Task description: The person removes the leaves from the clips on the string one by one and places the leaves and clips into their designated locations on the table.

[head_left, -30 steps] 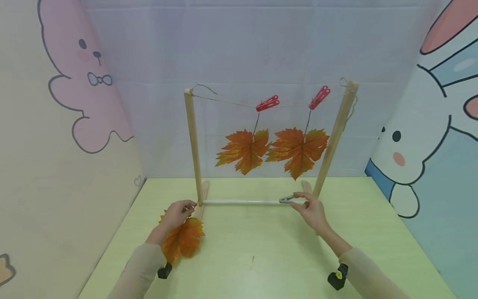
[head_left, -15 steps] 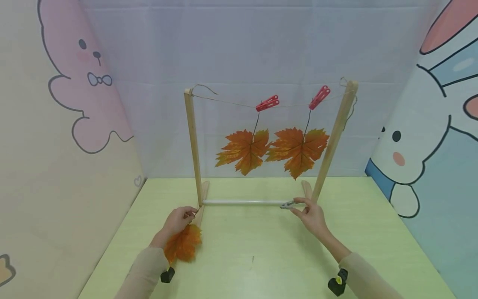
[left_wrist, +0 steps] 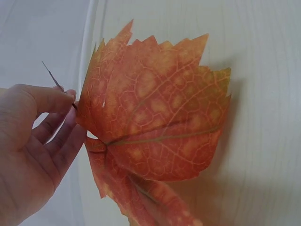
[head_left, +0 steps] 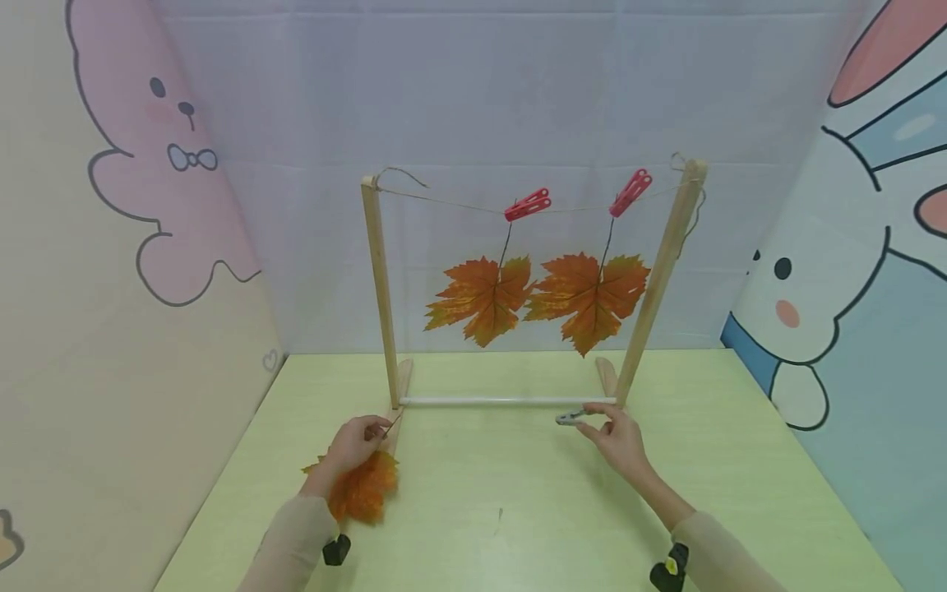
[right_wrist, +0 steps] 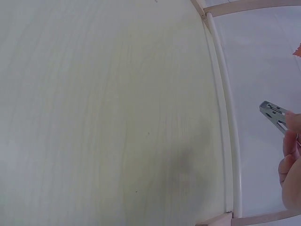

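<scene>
My left hand (head_left: pixel 357 442) pinches the thin dark stem of an orange artificial maple leaf (head_left: pixel 364 487). In the left wrist view the leaf (left_wrist: pixel 160 108) spreads out to the right of the fingers, its stem tip poking up past them. Between thumb and fingertips my right hand (head_left: pixel 620 440) holds a grey clothespin (head_left: pixel 570 418), in front of the white rod. The clothespin (right_wrist: pixel 273 112) points away from the hand in the right wrist view. Two more leaves (head_left: pixel 484 300) hang by their stems from red clothespins (head_left: pixel 528 205) on a string.
A wooden frame has a left post (head_left: pixel 381 288) and a right post (head_left: pixel 661 284), with a thin string (head_left: pixel 444 200) tied between their tops. Low down, a white rod (head_left: pixel 488 401) joins them. The frame stands on a pale yellow table (head_left: pixel 503 469) before a white cloth.
Both hands have come down and slightly nearer, the left with its leaf and the right with the grey clothespin. The hanging leaves have stayed in place.
</scene>
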The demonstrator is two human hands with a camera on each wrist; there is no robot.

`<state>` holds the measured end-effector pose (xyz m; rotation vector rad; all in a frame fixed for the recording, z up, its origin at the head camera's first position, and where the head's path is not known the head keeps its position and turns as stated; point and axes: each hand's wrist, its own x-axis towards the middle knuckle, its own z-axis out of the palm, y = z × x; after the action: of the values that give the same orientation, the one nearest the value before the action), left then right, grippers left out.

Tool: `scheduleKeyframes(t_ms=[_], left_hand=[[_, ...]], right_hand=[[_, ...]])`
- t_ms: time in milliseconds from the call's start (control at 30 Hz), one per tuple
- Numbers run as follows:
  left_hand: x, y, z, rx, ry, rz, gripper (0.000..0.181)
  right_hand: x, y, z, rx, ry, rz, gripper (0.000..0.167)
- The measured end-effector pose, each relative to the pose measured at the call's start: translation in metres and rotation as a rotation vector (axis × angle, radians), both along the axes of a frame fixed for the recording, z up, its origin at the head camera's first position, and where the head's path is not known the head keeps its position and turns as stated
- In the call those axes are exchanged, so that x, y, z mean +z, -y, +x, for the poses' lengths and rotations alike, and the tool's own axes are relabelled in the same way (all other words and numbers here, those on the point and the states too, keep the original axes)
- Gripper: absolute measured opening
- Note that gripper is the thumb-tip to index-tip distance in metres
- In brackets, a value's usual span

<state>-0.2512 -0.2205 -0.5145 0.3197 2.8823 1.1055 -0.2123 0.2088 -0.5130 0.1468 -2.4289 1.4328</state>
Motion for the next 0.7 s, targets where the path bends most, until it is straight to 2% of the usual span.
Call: scheduleKeyframes(t_ms=[133, 467, 567, 700], left_hand=[[-0.003, 0.000, 0.000, 0.005, 0.037, 0.056, 0.026], [-0.018, 0.007, 0.000, 0.020, 0.094, 0.289, 0.023], [-0.022, 0.010, -0.001, 0.029, 0.116, 0.311, 0.023], [-0.024, 0.013, -0.001, 0.001, 0.131, 0.281, 0.021]], right_hand=[[-0.004, -0.001, 0.001, -0.002, 0.007, -0.002, 0.029], [-0.014, -0.004, 0.004, -0.012, 0.026, -0.016, 0.028], [-0.016, -0.004, 0.005, -0.014, 0.062, -0.029, 0.029], [-0.019, -0.006, 0.006, -0.014, 0.092, -0.045, 0.029]])
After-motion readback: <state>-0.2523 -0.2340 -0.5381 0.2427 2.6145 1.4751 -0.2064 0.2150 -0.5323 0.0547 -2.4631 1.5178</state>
